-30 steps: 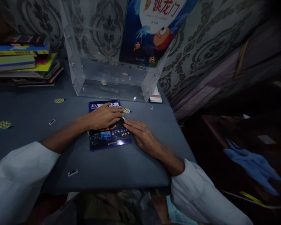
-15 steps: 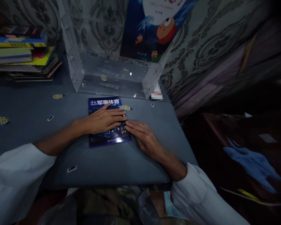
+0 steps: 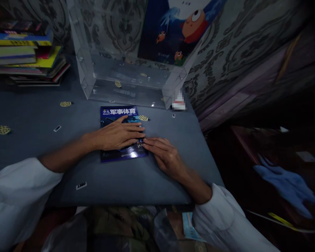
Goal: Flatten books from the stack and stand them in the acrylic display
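A dark blue book (image 3: 132, 153) with white Chinese characters along the top of its cover lies closed on the grey-blue table (image 3: 91, 194). My left hand (image 3: 118, 135) rests flat across the cover, fingers stretched toward the right edge, hiding the middle of the picture. At that right edge, my right hand (image 3: 165, 154) has its fingers pressed together, the tips on the book's border. Its thumb is mostly hidden beneath.
Behind the book stands a clear acrylic rack (image 3: 126, 96) holding a blue picture book (image 3: 157, 38) with orange fish. A stack of books (image 3: 23, 59) sits at the back left. Beyond the table's right edge lies a blue cloth (image 3: 286, 185).
My right hand's fingers have curled in more at the book's right edge. The left hand stays flat on the cover. The whole view has shifted slightly.
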### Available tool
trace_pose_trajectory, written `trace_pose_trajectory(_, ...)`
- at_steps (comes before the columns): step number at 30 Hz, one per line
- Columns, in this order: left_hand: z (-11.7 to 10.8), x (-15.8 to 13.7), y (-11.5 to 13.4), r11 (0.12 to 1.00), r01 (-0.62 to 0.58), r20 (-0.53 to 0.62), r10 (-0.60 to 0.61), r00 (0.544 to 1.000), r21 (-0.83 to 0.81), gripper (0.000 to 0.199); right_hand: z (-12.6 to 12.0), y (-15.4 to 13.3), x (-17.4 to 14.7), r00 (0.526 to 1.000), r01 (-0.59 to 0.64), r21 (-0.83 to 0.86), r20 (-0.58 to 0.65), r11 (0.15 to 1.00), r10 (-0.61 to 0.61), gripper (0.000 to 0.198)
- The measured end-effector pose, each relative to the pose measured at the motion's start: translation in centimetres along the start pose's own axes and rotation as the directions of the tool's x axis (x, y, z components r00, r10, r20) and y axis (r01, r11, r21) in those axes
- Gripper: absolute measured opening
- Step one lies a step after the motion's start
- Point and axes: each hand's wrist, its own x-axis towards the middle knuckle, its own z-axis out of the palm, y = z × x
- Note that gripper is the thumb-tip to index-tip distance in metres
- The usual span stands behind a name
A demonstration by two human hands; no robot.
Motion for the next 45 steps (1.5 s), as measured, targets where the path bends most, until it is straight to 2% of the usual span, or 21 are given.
trace_pose_trajectory(10,-0.1,0.1,0.7,0.999,-0.038,0.007,0.038,0.999,-0.03,0.042,-0.4,-1.1,-0.8,0.999,-0.018,-0.011,0.032,1.0,0.019,0.042)
trace_pose_trajectory(16,-0.1,-0.1,1.4,0.997,-0.07,0.01,0.07,0.997,-0.035,0.041,-0.6,-1.8,-1.4,1.0,0.026,-0.029,0.001,0.999,-0.026,0.039)
trace_pose_trajectory(39,0.4,-0.9,3.1,0.995,-0.094,0.005,0.095,0.996,-0.045,0.04,-0.9,-3.4,-2.4,0.998,-0.042,-0.019,0.053,0.999,0.043,0.041)
trace_pose_trajectory(45,0.5,-1.2,3.4,0.996,-0.091,0.012,0.091,0.996,-0.011,0.041,-1.0,-3.6,-2.3,0.999,0.003,-0.053,0.045,0.999,-0.001,0.036)
